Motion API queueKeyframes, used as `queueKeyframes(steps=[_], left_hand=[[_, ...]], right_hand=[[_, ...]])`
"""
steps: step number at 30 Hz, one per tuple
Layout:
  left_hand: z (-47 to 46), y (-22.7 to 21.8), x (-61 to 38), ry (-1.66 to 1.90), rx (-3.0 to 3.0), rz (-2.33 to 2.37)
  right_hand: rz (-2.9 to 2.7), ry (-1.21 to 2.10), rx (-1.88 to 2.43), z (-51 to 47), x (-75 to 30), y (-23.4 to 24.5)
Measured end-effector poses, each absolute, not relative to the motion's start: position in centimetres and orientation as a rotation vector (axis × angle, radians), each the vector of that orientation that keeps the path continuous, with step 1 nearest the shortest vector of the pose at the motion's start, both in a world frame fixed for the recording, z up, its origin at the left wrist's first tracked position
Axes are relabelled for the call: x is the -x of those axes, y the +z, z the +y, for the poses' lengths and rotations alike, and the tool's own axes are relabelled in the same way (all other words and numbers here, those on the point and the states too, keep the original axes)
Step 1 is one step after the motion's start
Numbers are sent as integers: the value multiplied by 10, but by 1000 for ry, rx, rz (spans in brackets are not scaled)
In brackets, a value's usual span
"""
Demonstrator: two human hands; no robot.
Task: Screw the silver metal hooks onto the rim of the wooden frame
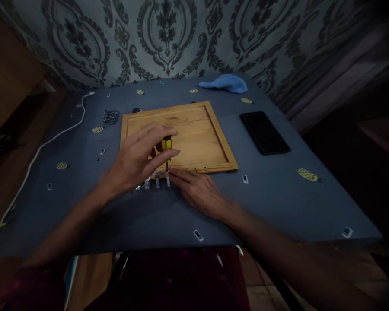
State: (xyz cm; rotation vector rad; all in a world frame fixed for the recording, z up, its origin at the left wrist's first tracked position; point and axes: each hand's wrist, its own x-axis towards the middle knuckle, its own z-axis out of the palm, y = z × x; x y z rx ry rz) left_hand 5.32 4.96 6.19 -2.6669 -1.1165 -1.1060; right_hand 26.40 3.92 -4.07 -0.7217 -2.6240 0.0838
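My left hand (139, 151) is closed around the yellow and black handle of a screwdriver (167, 144), held upright with its shaft pointing down. The tip meets a shiny metal hook rail (157, 180) at the near edge of a framed wooden board (194, 134). Several hooks hang off the rail toward me, and my left hand and wrist hide part of its left end. My right hand (202, 192) rests at the board's near edge, its fingertips closed on the rail's right end beside the screwdriver tip. Any screw under the tip is too small to make out.
A black phone (265, 132) lies right of the board, and a blue cloth (228, 83) at the back. Dark metal hooks (110, 116) are clustered left of the board. A white cable (55, 137) runs along the left side of the cloth-covered table (278, 207). Behind stands a patterned curtain (168, 39).
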Motion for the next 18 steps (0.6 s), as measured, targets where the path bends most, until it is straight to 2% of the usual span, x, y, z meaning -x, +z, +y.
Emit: queueKeyframes(steps=[18], left_hand=[[43, 66, -52, -1108, 2640, -1211]], right_hand=[[-2637, 91, 742, 38, -264, -41]])
